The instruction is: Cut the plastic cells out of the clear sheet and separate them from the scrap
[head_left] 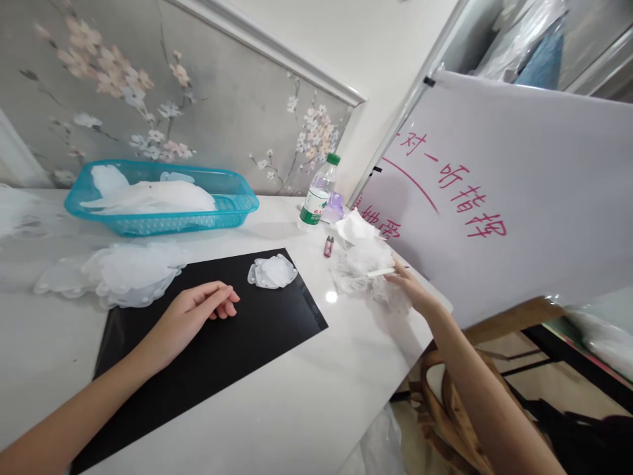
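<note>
Left hand (pixel 198 309), loosely curled and empty, is rested on a black rectangular mat (pixel 277 310). Right hand (pixel 408 284) is closed on a thin white strip (pixel 380 272), above crumpled white lace fabric (pixel 361 267), at the right of the white marble desk (pixel 297 402). Pink handwritten characters "对一听指挥" (pixel 452 188) are displayed on a white sheet (pixel 524 152).

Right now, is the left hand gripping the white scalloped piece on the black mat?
No, the left hand rests empty on the black mat, apart from the white scalloped piece.
</note>
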A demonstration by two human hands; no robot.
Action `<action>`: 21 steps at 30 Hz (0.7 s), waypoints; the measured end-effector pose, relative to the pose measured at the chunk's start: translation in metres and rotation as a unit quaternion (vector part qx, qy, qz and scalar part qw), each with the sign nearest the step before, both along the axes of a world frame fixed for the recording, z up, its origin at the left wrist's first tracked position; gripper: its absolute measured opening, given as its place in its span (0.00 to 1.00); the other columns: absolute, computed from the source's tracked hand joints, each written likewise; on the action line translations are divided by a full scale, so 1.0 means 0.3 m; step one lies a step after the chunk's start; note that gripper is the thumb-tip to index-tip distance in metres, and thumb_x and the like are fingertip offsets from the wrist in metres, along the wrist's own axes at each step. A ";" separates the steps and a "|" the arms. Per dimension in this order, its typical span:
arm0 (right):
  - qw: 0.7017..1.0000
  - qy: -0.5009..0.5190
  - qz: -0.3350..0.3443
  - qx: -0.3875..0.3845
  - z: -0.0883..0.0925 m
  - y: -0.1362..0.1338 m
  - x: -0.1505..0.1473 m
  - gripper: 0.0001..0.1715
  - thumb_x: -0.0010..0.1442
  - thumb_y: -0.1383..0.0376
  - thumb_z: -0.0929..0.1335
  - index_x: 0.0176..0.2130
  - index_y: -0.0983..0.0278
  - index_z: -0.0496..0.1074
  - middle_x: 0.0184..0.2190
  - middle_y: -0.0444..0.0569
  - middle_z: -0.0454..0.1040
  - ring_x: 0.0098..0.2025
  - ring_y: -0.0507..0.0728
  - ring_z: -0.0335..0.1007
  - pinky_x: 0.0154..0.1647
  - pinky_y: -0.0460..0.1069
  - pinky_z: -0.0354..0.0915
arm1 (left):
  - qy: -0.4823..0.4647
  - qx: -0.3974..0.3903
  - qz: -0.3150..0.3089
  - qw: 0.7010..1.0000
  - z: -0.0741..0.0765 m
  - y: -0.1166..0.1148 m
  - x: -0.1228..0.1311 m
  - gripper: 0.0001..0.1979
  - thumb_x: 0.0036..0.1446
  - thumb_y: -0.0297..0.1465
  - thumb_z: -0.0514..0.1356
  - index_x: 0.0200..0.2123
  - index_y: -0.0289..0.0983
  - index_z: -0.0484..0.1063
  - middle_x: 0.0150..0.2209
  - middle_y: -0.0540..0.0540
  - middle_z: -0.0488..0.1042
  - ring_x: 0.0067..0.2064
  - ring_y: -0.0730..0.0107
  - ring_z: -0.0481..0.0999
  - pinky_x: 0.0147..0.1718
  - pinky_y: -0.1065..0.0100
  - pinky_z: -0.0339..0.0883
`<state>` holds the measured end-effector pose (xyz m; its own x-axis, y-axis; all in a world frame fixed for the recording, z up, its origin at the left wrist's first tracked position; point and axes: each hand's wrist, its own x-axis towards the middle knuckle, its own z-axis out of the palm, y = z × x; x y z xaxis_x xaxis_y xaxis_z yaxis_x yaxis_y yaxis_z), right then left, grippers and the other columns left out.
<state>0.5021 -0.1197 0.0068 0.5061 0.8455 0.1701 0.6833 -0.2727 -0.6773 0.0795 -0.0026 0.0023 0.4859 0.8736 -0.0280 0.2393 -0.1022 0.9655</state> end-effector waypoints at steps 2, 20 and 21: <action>0.998 -0.049 -0.017 -0.035 -0.013 0.011 -0.013 0.37 0.47 0.59 0.67 0.57 0.60 0.65 0.55 0.51 0.69 0.60 0.64 0.59 0.57 0.58 0.59 | 0.006 0.000 -0.002 1.000 -0.005 0.004 -0.002 0.18 0.53 0.47 0.55 0.27 0.39 0.73 0.24 0.49 0.74 0.28 0.70 0.70 0.28 0.71 0.63; 0.985 -0.094 0.051 -0.133 0.271 -0.024 -0.015 0.37 0.47 0.55 0.71 0.55 0.61 0.69 0.56 0.52 0.68 0.53 0.64 0.68 0.49 0.53 0.68 | -0.020 0.038 -0.022 0.999 0.002 -0.020 -0.018 0.18 0.53 0.45 0.54 0.27 0.37 0.72 0.23 0.48 0.74 0.28 0.70 0.71 0.29 0.70 0.64; 0.987 -0.086 0.054 -0.128 0.309 -0.038 -0.002 0.38 0.48 0.53 0.70 0.57 0.62 0.67 0.59 0.53 0.65 0.56 0.64 0.66 0.51 0.53 0.67 | -0.020 0.040 -0.025 0.999 0.002 -0.022 -0.019 0.18 0.53 0.45 0.54 0.27 0.36 0.72 0.23 0.48 0.74 0.28 0.70 0.71 0.29 0.69 0.64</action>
<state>0.5014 -0.1311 0.0996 0.3932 0.9192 0.0202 0.8168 -0.3392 -0.4667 0.0737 -0.0091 0.0030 0.5286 0.8467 0.0616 0.1942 -0.1912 0.9621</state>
